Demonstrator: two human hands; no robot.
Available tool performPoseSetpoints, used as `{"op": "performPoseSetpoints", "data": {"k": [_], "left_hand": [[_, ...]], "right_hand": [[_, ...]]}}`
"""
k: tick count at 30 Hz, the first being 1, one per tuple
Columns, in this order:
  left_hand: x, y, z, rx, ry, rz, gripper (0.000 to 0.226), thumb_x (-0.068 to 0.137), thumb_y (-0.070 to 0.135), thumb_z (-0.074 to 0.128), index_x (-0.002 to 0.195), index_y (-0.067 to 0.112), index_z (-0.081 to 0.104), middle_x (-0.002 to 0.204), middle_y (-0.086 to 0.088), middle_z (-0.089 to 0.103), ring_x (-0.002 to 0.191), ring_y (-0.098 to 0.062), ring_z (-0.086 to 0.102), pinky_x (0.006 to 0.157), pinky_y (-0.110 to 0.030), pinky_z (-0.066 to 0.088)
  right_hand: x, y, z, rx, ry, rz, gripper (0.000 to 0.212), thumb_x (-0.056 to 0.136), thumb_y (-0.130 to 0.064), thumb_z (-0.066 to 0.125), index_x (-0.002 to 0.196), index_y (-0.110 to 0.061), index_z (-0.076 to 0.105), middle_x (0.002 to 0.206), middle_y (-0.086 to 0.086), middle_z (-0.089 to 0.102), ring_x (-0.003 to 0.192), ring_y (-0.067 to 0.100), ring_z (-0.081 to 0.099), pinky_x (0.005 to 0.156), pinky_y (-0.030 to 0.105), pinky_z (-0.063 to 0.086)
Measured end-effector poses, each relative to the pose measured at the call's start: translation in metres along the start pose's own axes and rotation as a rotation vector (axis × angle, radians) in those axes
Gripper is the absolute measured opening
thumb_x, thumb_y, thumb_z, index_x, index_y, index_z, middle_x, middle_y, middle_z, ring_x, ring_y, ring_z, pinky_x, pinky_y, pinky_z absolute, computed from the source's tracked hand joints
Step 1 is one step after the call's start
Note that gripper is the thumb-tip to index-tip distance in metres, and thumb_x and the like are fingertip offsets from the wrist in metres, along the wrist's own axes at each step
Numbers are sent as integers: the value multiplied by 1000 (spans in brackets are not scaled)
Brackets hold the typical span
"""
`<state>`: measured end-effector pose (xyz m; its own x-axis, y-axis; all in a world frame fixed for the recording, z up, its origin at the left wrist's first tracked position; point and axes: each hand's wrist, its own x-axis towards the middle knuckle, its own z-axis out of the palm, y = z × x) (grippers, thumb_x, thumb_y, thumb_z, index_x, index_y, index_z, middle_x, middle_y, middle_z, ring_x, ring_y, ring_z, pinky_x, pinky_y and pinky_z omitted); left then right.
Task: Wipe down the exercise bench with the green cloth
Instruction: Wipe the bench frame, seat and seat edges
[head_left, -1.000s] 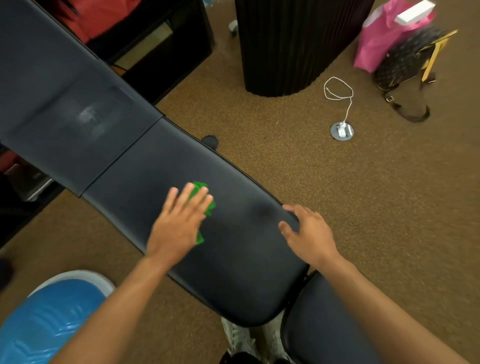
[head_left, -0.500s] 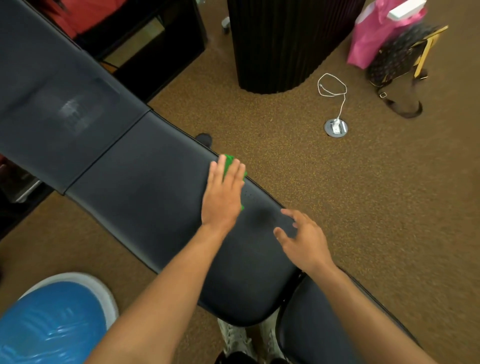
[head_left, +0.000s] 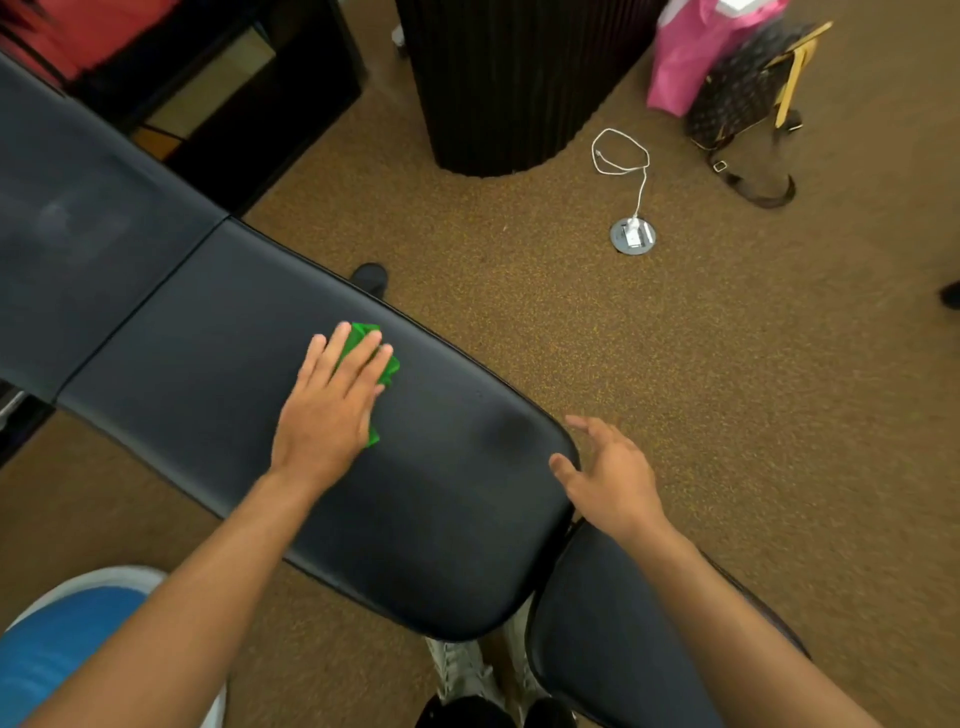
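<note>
Pink bag (head_left: 696, 57) — white cable (head_left: 621, 156) on carpet (head_left: 727, 364)

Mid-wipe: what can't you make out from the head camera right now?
Head view:
- green cloth: mostly hidden under the left hand, fold unclear.
- exercise bench: far end cut off by the left edge.
- right hand: blurred; contact with the bench corner unclear.
- floor socket: too small for detail.

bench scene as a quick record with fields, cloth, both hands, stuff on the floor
bench: black padded, runs diagonally across the view
green cloth: flat on the bench pad, mostly under the left hand
left hand: fingers straight, pressing the cloth down
right hand: open, fingers spread, at the pad's rounded end corner; contact unclear
floor: brown carpet with white cable, round floor socket, pink bag
</note>
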<state>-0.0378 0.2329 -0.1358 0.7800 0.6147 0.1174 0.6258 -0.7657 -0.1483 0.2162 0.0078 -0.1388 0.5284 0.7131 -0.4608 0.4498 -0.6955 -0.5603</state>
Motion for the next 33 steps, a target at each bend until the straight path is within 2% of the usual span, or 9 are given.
{"op": "performPoseSetpoints", "data": {"k": [5,8,13,15,18,22,26,28,33], "left_hand": [[52,77,10,-116,27,-205,54,101,22,49,152,4,50,160,-13,47,157,-45,25,131,-58,12],[48,118,30,-105,-30,-65,62,100,22,62,157,7,44,164,-10,42,159,-44,20,131,-57,11],[4,128,48,43,-267,352,108,82,42,82,167,13,23,176,-8,17,162,-41,1,132,-56,4],[-10,102,44,3,-241,475,109,72,34,88,164,16,32,174,-5,25,162,-39,8,132,-53,5],[-3,53,36,-20,-175,451,110,59,25,96,157,17,47,168,-3,38,160,-36,22,131,-50,9],[33,52,29,-46,-87,249,89,73,14,91,153,11,53,163,-9,45,157,-41,27,129,-58,20],[55,122,40,-113,-72,44,81,77,14,87,151,8,54,160,-10,48,157,-44,25,130,-58,14],[53,156,53,-151,-116,70,86,75,14,87,153,10,51,163,-8,45,159,-42,21,132,-57,7],[17,207,71,-62,-294,419,83,94,26,69,165,14,28,175,-7,19,162,-40,-1,131,-54,-7]], "right_hand": [[-7,11,12,32,-24,40,58,94,-40,69,147,-31,48,146,-3,55,137,23,48,108,36,40],[-8,20,15,6,-32,60,59,94,-40,69,148,-29,48,146,-2,55,136,26,48,108,37,40],[-10,41,9,-10,-42,82,59,94,-37,68,148,-28,48,146,-3,56,140,24,45,111,36,39],[-12,47,6,-11,-42,97,59,94,-39,68,148,-30,47,149,-3,54,141,25,45,111,38,40],[-14,54,2,-28,-50,111,60,94,-40,67,150,-30,46,150,-2,53,141,26,44,112,39,39],[-14,56,6,-21,-42,121,60,95,-39,67,149,-30,46,149,-1,53,140,26,44,112,38,38],[-17,54,15,20,-32,118,60,95,-37,68,150,-27,46,151,-4,51,142,24,43,113,34,35],[-18,54,18,9,-29,106,60,94,-37,68,150,-26,47,151,-4,51,141,23,44,112,33,34],[-17,64,18,-14,-24,108,59,93,-38,68,148,-26,49,149,-4,54,139,24,47,112,35,37]]}}
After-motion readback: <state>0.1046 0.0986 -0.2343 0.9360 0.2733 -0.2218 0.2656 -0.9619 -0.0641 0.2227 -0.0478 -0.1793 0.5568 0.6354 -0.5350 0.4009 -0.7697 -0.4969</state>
